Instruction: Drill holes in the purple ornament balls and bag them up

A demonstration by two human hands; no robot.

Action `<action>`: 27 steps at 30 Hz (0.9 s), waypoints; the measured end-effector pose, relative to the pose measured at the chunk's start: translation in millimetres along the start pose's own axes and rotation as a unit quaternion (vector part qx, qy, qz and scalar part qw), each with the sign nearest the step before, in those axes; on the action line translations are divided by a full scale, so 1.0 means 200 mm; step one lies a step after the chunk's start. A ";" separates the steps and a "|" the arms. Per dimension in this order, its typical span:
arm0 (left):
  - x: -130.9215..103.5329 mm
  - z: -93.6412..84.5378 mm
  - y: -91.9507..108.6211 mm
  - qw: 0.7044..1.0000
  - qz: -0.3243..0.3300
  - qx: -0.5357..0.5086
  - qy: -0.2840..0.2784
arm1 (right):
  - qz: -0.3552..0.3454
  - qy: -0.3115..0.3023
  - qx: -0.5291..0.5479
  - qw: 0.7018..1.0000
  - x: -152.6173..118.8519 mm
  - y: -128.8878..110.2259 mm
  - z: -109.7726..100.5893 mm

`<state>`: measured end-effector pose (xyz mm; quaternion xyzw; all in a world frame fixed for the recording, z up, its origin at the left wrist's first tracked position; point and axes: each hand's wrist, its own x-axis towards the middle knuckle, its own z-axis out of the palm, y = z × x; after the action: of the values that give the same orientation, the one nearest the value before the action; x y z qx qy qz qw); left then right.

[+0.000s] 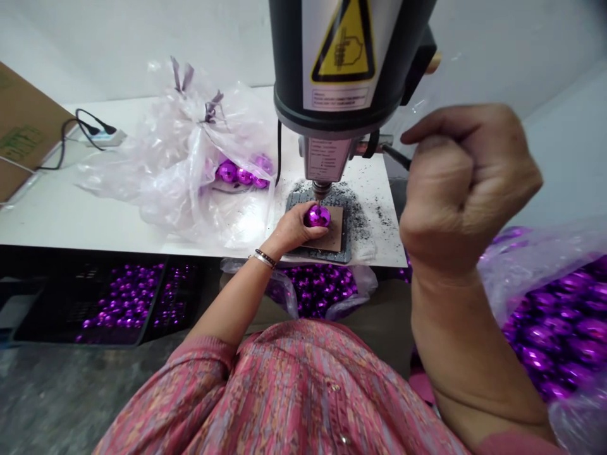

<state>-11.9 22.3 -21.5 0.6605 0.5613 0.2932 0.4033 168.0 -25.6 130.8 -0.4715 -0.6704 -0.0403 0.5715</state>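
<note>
A shiny purple ball sits on a brown board on the drill press's dark base. My left hand has its thumb and fingers closed around the ball's left side. The drill chuck is right above the ball, with its thin bit at the ball's top. At the right, my right hand is raised and wrapped round the black lever of the drill press. Its palm side is hidden.
Clear plastic bags with purple balls lie left of the press. Dark shavings are scattered beside the base. An open bag of balls is below the table edge, another at right, black crates at lower left.
</note>
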 end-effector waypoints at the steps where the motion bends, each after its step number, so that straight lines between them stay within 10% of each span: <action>1: 0.00 0.00 0.00 1.000 0.003 0.000 0.002 | 0.002 0.011 0.006 1.000 -0.03 0.01 0.00; 27: -0.03 0.03 0.02 0.998 0.027 0.026 0.041 | -0.051 0.079 -0.022 0.995 -0.24 0.16 0.10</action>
<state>-6.2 14.7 -21.6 0.6734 0.5668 0.3163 0.3539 169.7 -24.1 69.0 -0.4448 -0.6453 -0.1213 0.6092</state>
